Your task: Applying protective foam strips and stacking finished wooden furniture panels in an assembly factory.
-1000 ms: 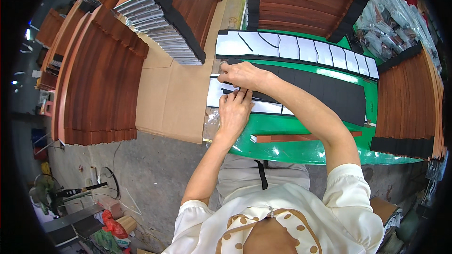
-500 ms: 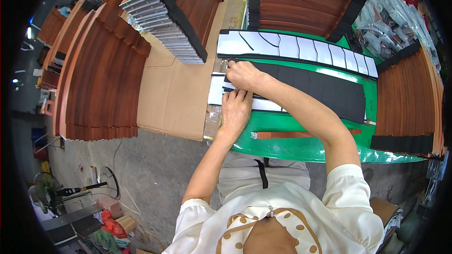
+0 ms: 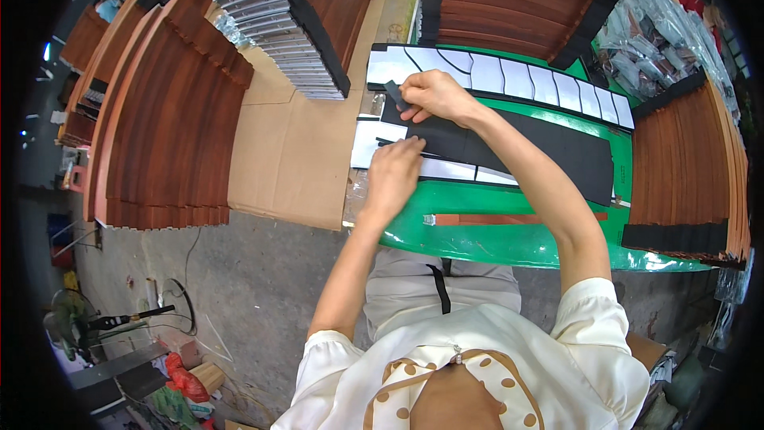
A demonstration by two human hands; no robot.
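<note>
A small dark grey strip (image 3: 393,94) is pinched in my right hand (image 3: 436,97), raised at the left end of a row of black foam strips (image 3: 509,139). My left hand (image 3: 393,173) rests at the near left corner of that black row, fingers stretched and fingertips down on its edge. Beneath the left hand lies a white backing sheet (image 3: 364,146), with a thin black strip beside the fingertips. Farther off is a white sheet (image 3: 517,80) with black edges and several curved black lines across it.
A reddish-brown slat (image 3: 517,219) lies on the green table (image 3: 446,227) near its front edge. Stacks of brown boards stand at the left (image 3: 175,127), back (image 3: 509,0) and right (image 3: 680,167). Cardboard (image 3: 286,159) covers the left side. Clear plastic-wrapped pieces (image 3: 652,40) pile up at back right.
My right hand has lifted slightly up and right, away from my left hand, and the dark strip now shows in its fingers. My left hand stays at the black edge.
</note>
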